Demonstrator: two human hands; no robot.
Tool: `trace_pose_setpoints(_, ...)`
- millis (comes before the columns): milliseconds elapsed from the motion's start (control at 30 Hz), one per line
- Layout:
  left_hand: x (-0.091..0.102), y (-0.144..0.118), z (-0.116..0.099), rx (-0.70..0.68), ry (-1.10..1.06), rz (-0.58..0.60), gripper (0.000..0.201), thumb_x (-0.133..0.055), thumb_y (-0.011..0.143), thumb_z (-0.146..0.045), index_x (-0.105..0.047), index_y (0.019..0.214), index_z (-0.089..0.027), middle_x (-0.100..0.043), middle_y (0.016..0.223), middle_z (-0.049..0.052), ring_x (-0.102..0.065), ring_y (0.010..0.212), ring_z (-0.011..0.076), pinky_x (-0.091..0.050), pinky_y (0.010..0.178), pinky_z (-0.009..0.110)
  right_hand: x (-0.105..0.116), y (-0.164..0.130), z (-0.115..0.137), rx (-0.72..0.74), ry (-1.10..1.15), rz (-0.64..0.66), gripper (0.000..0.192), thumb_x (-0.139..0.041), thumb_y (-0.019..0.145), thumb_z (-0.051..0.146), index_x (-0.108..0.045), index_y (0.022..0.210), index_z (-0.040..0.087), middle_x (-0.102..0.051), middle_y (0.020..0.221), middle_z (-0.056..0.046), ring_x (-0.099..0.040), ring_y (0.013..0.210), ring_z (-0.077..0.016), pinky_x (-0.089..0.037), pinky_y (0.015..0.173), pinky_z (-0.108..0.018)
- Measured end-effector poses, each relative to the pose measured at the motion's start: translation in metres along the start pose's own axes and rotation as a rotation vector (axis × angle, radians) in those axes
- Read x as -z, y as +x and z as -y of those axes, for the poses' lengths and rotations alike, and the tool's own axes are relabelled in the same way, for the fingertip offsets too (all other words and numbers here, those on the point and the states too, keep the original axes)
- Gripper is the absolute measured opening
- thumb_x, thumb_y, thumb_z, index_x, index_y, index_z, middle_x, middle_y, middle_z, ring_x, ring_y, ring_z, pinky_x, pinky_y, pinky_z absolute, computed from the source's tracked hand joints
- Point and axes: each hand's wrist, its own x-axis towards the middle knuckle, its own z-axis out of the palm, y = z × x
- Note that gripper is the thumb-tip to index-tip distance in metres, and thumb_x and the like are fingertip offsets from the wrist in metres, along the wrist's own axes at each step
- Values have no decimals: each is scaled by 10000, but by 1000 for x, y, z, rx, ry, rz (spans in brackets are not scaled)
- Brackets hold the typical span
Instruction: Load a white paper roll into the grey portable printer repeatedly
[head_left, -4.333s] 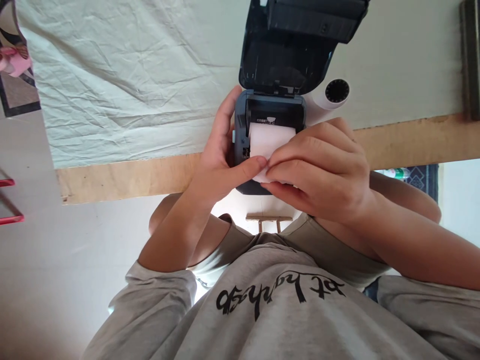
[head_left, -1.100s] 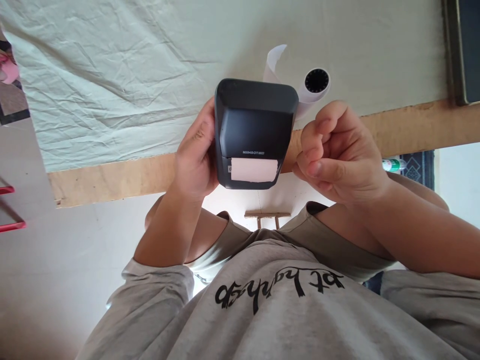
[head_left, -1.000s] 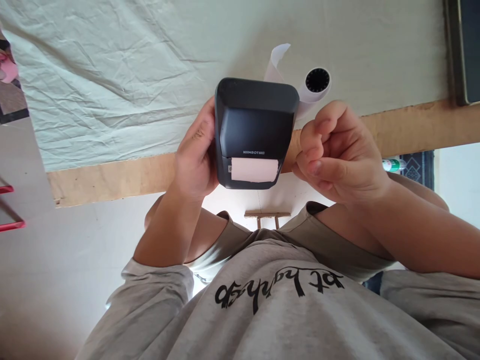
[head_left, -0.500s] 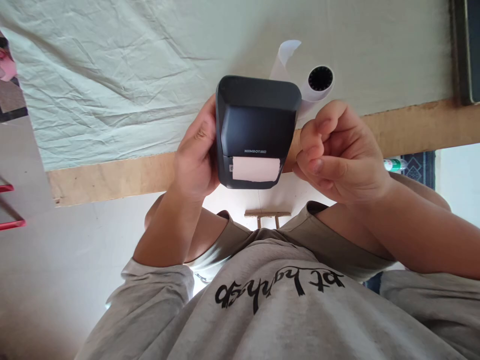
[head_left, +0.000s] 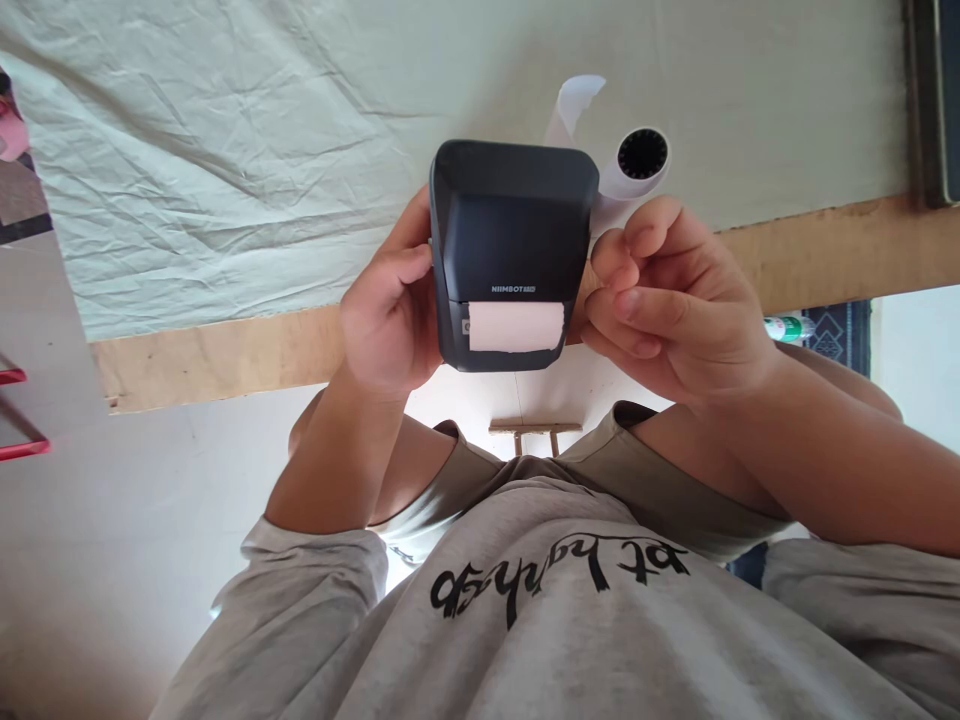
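Observation:
A black label printer (head_left: 517,225), marked NIIMBOT, is held up in front of me above the table's near edge. A pale paper strip (head_left: 516,326) sticks out of its slot on the side nearest me. My left hand (head_left: 390,315) grips the printer's left side, with the thumb along the edge and the other fingers partly hidden behind it. Close to the printer's right side, my right hand (head_left: 667,300) has its fingers curled in towards the thumb; nothing shows between them. Just beyond that hand stands a white paper roll (head_left: 637,185) with a black core, its loose end (head_left: 577,100) curling behind the printer.
A wrinkled pale green cloth (head_left: 225,170) covers the table, whose bare wooden edge (head_left: 217,355) runs along the near side. At the far right is a dark-framed object (head_left: 930,110). A green-and-white bottle (head_left: 787,328) is partly visible beyond my right arm.
The printer has shifted slightly up in the view and my left thumb has moved along its side. My right fingers have curled in a little more and moved slightly left.

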Motion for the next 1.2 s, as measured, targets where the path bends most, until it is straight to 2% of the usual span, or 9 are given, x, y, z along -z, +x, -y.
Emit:
trace_pose_setpoints(100, 0, 0, 0, 12, 3, -22, 270, -363, 865, -92, -632, 850, -116, -541, 713, 3, -554, 673, 66, -473, 657, 173, 2, -1, 0, -1, 0, 27, 197, -598, 811, 64, -556, 911, 228, -627, 812, 91, -445, 446, -6, -346, 399, -169)
trace_pose_setpoints(233, -1, -1, 1, 9, -36, -26, 269, -357, 850, -73, -624, 847, -108, -526, 706, -1, -526, 634, 58, -441, 597, 167, 3, -2, 1, 18, 14, 76, 252, -512, 812, 18, -552, 945, 228, -609, 700, 101, -426, 426, -26, -337, 398, -173)
trace_pose_setpoints(567, 1, 0, 3, -13, -70, -12, 267, -356, 840, -55, -621, 861, -88, -519, 670, -6, -519, 619, 58, -425, 580, 161, 0, 0, 3, 0, -34, 9, 280, -614, 773, 37, -526, 932, 249, -552, 721, 100, -390, 435, -12, -304, 351, -135)
trace_pose_setpoints(800, -1, -1, 3, -10, -32, -46, 304, -297, 835, -49, -596, 860, -95, -500, 678, -7, -508, 618, 54, -423, 576, 157, -1, 1, 5, -32, -96, -31, 293, -693, 746, 128, -483, 906, 254, -499, 702, 94, -368, 452, -26, -300, 347, -150)
trace_pose_setpoints(1000, -3, -1, 2, -8, -3, -54, 278, -294, 848, -58, -566, 820, -107, -503, 696, -6, -536, 651, 51, -448, 616, 159, -1, 0, 5, -32, -87, -26, 269, -661, 763, 115, -494, 916, 261, -502, 711, 100, -361, 448, -24, -294, 353, -159)
trace_pose_setpoints(1200, -6, -1, 2, -7, -48, -78, 240, -382, 820, -78, -618, 791, -109, -500, 664, -8, -494, 609, 59, -427, 571, 168, 4, 0, 1, 14, -58, 19, 240, -590, 794, 90, -514, 948, 257, -551, 736, 101, -361, 398, -25, -313, 358, -203)
